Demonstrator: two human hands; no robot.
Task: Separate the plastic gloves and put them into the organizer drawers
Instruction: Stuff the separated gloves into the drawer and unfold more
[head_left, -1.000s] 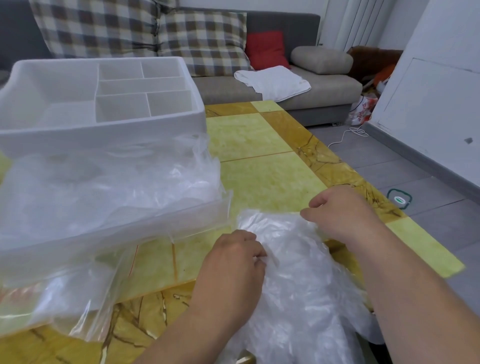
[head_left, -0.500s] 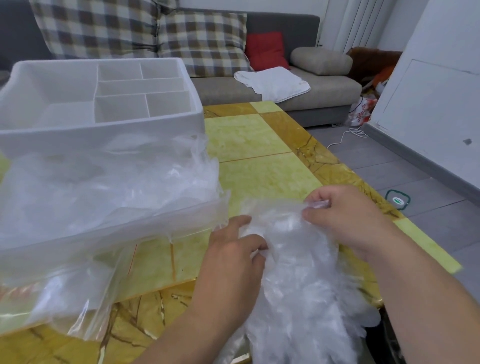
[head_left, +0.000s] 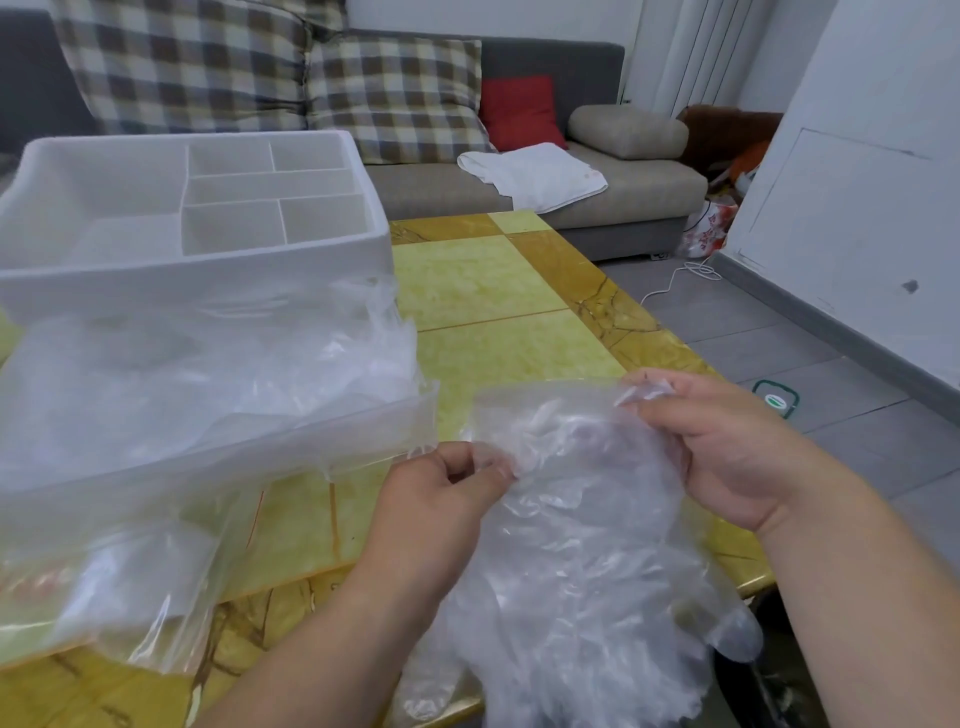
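A bunch of thin clear plastic gloves (head_left: 576, 545) hangs between my hands above the table's near right corner. My left hand (head_left: 441, 493) pinches the bunch's left edge between thumb and fingers. My right hand (head_left: 727, 447) pinches its upper right corner, with the cuff stretched flat between the two hands. To the left, a clear organizer drawer (head_left: 218, 447) stands pulled out, with several crumpled clear gloves (head_left: 208, 374) lying in it. The white organizer (head_left: 208, 275) with open divided compartments on top stands behind the drawer.
A clear plastic bag (head_left: 119, 587) lies under the drawer's front. The yellow marble-patterned table (head_left: 498, 291) ends close to my right hand. A grey sofa (head_left: 597, 208) with checked cushions and a white cloth is behind it. A white cable (head_left: 675, 280) lies on the floor.
Both hands have lifted the bunch of gloves off the table and drawn apart, stretching its top edge. My right hand has turned palm inward, pinching a corner.
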